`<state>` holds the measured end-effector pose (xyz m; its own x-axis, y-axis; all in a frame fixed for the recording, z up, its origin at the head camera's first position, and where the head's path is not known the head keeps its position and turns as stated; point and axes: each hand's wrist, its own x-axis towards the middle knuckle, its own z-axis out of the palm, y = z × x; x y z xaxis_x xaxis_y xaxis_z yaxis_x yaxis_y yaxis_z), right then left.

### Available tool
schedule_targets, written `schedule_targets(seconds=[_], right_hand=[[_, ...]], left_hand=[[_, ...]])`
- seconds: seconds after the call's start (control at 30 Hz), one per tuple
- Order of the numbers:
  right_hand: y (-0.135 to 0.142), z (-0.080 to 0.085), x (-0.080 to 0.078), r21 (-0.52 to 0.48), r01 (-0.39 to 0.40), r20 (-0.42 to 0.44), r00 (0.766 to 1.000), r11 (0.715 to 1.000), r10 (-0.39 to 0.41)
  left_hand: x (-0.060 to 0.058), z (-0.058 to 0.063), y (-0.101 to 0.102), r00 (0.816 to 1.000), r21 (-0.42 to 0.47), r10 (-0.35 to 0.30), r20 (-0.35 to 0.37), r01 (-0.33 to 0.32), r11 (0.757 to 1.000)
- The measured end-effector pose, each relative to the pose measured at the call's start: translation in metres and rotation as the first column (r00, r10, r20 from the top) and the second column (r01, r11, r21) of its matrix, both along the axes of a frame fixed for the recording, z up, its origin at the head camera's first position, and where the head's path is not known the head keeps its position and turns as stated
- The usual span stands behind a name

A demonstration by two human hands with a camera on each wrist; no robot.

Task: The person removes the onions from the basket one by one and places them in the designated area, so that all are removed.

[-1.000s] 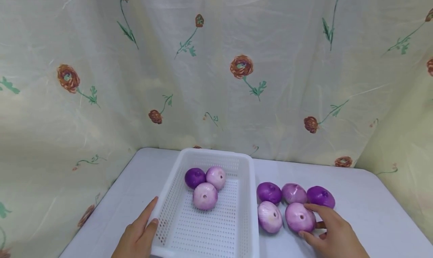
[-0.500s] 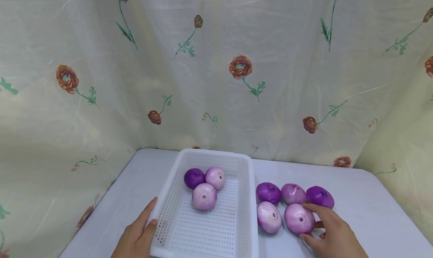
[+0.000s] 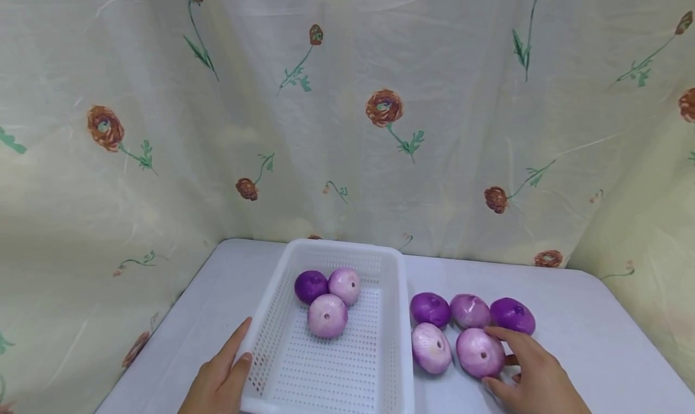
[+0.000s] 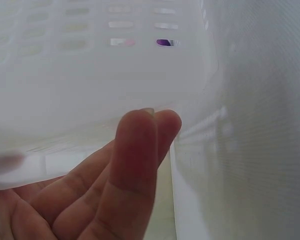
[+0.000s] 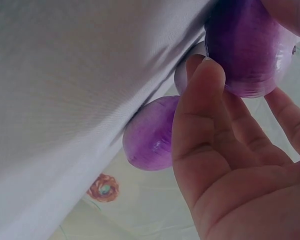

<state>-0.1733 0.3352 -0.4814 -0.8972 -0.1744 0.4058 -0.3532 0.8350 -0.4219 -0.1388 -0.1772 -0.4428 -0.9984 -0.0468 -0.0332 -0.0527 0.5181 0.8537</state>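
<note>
My left hand [image 3: 221, 372] holds the left rim of a white perforated plastic basket [image 3: 404, 317]. In the left wrist view, fingers [image 4: 135, 165] lie against the basket wall [image 4: 90, 80]. Inside the basket sit a dark purple onion [image 3: 311, 287] and two paler ones, a rear onion [image 3: 344, 285] and a front onion [image 3: 327, 316]. To the right of the basket, my right hand [image 3: 534, 369] has thumb and fingers round a light purple onion [image 3: 480, 352] on the table. The right wrist view shows that gripped onion [image 5: 250, 50] up close, partly covered by the hand.
Beside the gripped onion lies a pale striped onion [image 3: 432, 348]. Behind them stand a purple onion [image 3: 431, 309], a pinkish one in the middle, a light onion [image 3: 470, 311], and a dark onion [image 3: 513, 315]. A flowered curtain [image 3: 347, 160] rises behind the white table [image 3: 592, 335].
The onion in my right hand has shifted very slightly toward me and tipped a little. The left hand and the basket have stayed put.
</note>
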Motion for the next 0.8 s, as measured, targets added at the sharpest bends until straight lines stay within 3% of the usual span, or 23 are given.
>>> schedule_targets(seconds=[0.27, 0.8], right_hand=[[0.0004, -0.0005, 0.0005, -0.006, -0.015, -0.013, 1.000, 1.000, 0.015], [0.0069, 0.0041, 0.0004, 0.024, -0.007, 0.129, 0.992, 1.000, 0.004]], left_hand=[[0.0002, 0.0003, 0.0003, 1.000, 0.012, 0.005, -0.008, -0.004, 1.000], [0.0010, 0.0010, 0.0001, 1.000, 0.008, -0.004, -0.017, 0.004, 1.000]])
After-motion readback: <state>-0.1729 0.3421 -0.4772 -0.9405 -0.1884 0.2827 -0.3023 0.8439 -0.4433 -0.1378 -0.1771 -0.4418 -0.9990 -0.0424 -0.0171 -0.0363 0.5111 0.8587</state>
